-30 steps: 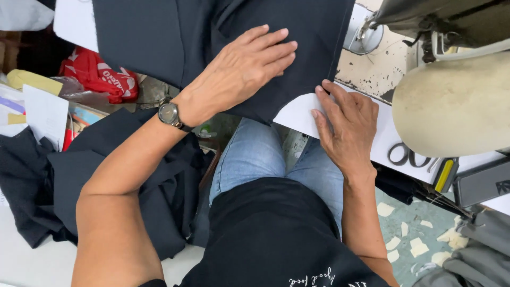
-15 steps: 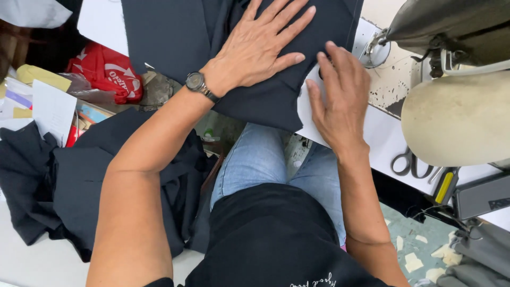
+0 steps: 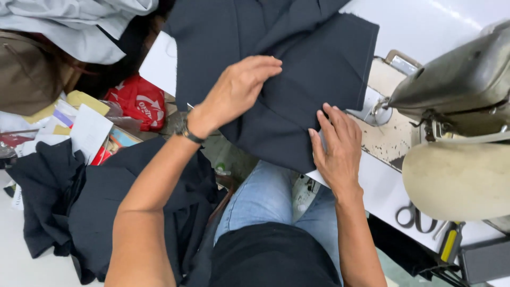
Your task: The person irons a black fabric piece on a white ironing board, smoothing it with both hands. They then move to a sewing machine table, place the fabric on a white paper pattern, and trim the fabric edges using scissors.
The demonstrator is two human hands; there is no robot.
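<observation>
the dark navy fabric panel [image 3: 297,69] is the biggest thing here, spread flat over the white sewing table [image 3: 430,21] and hanging off its near edge toward the person's lap. everything else is placed from that panel.

just right of it sits the grey-green sewing machine [image 3: 451,90], its head reaching toward the panel's right edge, with the cream motor housing [image 3: 457,180] below. the worn metal bed [image 3: 388,138] lies between the panel and the machine, so the cloth's right edge is close to the needle area, probably laid that way for feeding.

left of and below the panel, a heap of more dark cloth [image 3: 79,207] drapes off the person's knee, apart from the panel. above that heap lies a clutter of paper cards [image 3: 90,133] and a red plastic bag [image 3: 138,101], crowding the panel's left side.

the left hand [image 3: 239,90] lies flat on the middle of the panel, fingers extended, pressing rather than gripping, seemingly to smooth a fold. the right hand [image 3: 337,149] rests open at the panel's lower right corner, palm down, fingertips pinning the edge to the table; neither hand is clenched.

smallest, right of and below the panel: scissors [image 3: 417,215] and a yellow-handled tool [image 3: 449,244], well apart from both hands.
</observation>
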